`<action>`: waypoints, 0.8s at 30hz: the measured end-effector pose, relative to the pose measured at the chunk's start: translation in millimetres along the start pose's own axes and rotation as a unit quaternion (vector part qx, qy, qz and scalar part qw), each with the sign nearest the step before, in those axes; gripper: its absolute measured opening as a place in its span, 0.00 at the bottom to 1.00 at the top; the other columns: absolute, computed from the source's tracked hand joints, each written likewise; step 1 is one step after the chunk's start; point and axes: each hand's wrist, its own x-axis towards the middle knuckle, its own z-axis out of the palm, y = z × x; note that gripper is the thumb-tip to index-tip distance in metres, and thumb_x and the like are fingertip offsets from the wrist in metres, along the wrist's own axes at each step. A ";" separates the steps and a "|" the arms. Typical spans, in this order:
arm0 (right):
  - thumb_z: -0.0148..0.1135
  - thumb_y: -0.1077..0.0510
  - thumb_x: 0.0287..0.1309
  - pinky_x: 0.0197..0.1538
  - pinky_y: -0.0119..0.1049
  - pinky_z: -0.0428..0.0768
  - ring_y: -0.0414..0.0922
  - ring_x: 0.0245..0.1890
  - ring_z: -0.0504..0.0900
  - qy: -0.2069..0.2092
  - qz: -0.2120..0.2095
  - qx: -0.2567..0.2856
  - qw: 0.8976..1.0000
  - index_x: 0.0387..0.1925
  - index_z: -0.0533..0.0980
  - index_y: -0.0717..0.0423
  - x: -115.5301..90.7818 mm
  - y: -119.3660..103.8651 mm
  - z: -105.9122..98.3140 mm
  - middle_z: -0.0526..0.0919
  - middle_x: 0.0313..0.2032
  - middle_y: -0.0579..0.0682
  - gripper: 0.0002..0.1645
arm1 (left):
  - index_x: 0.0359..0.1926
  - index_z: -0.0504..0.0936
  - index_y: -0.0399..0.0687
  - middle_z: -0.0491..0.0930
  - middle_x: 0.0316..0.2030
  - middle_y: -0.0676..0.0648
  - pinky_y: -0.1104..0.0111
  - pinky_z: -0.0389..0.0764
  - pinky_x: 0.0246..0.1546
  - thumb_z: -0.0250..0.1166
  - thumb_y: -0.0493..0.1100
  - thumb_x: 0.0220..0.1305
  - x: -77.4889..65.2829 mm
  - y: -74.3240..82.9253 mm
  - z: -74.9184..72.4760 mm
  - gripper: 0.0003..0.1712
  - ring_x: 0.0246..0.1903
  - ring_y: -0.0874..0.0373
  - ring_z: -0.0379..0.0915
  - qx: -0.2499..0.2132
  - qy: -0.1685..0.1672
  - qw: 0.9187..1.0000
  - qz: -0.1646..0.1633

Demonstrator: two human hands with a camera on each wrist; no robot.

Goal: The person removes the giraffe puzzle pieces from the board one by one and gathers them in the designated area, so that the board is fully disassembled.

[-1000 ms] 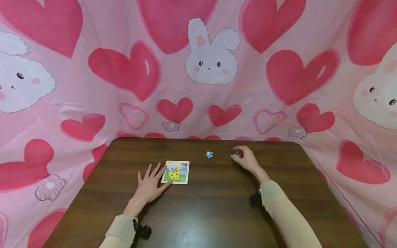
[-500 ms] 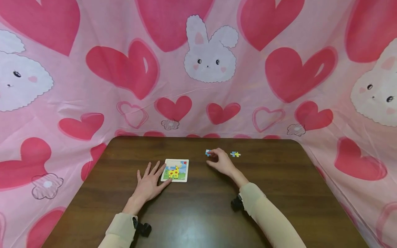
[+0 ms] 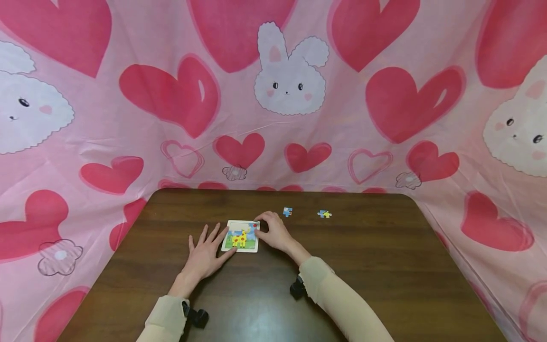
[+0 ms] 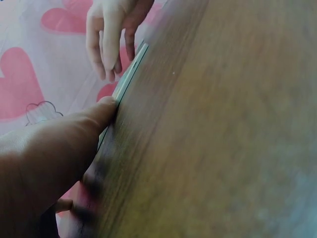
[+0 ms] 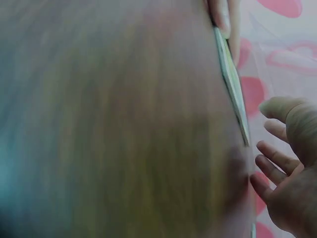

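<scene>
A square giraffe jigsaw puzzle (image 3: 241,237) with a white border lies flat on the table, a pale strip showing along its upper part. My left hand (image 3: 207,255) rests beside it with fingers spread, index and thumb at its left edge; in the left wrist view the thumb (image 4: 101,111) touches the board's side. At the puzzle's upper right corner is my right hand (image 3: 275,232), fingers slightly bent. No piece shows between those fingers in the right wrist view. A blue jigsaw piece (image 3: 287,212) lies just beyond the right hand, and a blue-and-yellow jigsaw piece (image 3: 325,214) farther right.
The dark wooden table (image 3: 384,266) has rounded far corners. A pink cloth (image 3: 179,38) with hearts and rabbits hangs behind it and along both sides. Each wrist carries a small black camera.
My right hand has left the blue-and-yellow piece on the table, passed over the blue piece, and come left to the puzzle's right edge. The left hand stays in place.
</scene>
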 end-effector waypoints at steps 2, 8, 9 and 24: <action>0.72 0.58 0.68 0.66 0.60 0.74 0.59 0.62 0.78 -0.012 0.028 0.004 1.000 0.54 0.86 0.59 1.0 -9.5 2.1 0.85 0.58 0.59 0.16 | 0.87 0.63 0.57 0.57 0.87 0.38 0.15 0.39 0.76 0.62 0.73 0.75 0.0 0.1 0.0 0.50 0.87 0.27 0.44 0.001 0.002 1.000 0.002; 0.72 0.58 0.67 0.60 0.52 0.70 0.58 0.61 0.77 -0.011 0.052 -0.024 0.998 0.51 0.88 0.58 2.5 -18.0 11.8 0.85 0.58 0.59 0.13 | 0.87 0.62 0.57 0.57 0.87 0.38 0.15 0.39 0.76 0.62 0.72 0.75 -0.9 0.2 -0.3 0.49 0.87 0.27 0.44 0.003 0.003 1.000 0.003; 0.73 0.58 0.67 0.58 0.50 0.69 0.58 0.61 0.77 -0.006 0.051 -0.026 0.998 0.50 0.88 0.57 2.3 -17.7 13.8 0.84 0.58 0.59 0.12 | 0.87 0.62 0.57 0.57 0.87 0.38 0.15 0.39 0.76 0.62 0.72 0.76 -1.1 0.2 -0.3 0.49 0.87 0.27 0.44 0.002 0.003 1.000 0.003; 0.76 0.57 0.69 0.61 0.52 0.68 0.55 0.60 0.76 0.019 0.049 -0.016 0.998 0.45 0.87 0.50 -2.0 -14.0 24.7 0.84 0.58 0.55 0.06 | 0.87 0.63 0.56 0.57 0.87 0.37 0.15 0.38 0.76 0.62 0.73 0.75 -3.4 1.6 -0.9 0.50 0.87 0.26 0.44 -0.002 0.003 1.000 -0.002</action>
